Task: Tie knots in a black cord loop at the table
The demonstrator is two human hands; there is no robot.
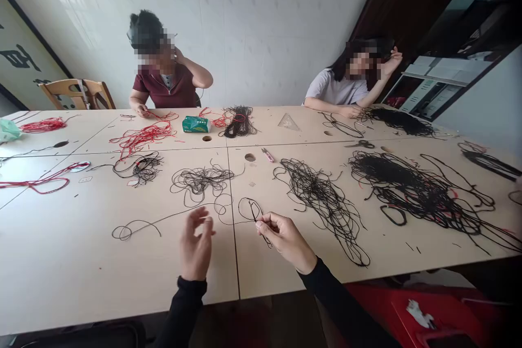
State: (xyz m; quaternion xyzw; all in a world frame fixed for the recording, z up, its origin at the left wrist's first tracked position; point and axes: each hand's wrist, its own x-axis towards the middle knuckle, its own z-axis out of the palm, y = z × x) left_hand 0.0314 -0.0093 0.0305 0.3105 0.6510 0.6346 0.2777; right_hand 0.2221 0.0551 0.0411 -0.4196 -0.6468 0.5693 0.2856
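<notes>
Between the thumb and fingers of my right hand point(285, 238) is a looped black cord point(244, 199), pinched above the table. Part of the loop sticks out to the left and a short piece hangs below the fingers. My left hand point(197, 242) is raised a little to the left, fingers curved and apart, with nothing visible in it. A thin dark thread point(163, 216) runs along the table behind my left hand and ends in loose curls at the left. Beyond the hands lies a tangle of thin black thread point(199, 180). Right of them is a heap of black cords point(322, 196).
Across the table point(122, 277) sit two people, one handling red cords point(142, 136). A green packet point(196, 124), thread snips point(268, 155), black scissors point(361, 144) and a clear triangle ruler point(289, 122) lie farther back. A large black cord pile point(408, 179) covers the right side.
</notes>
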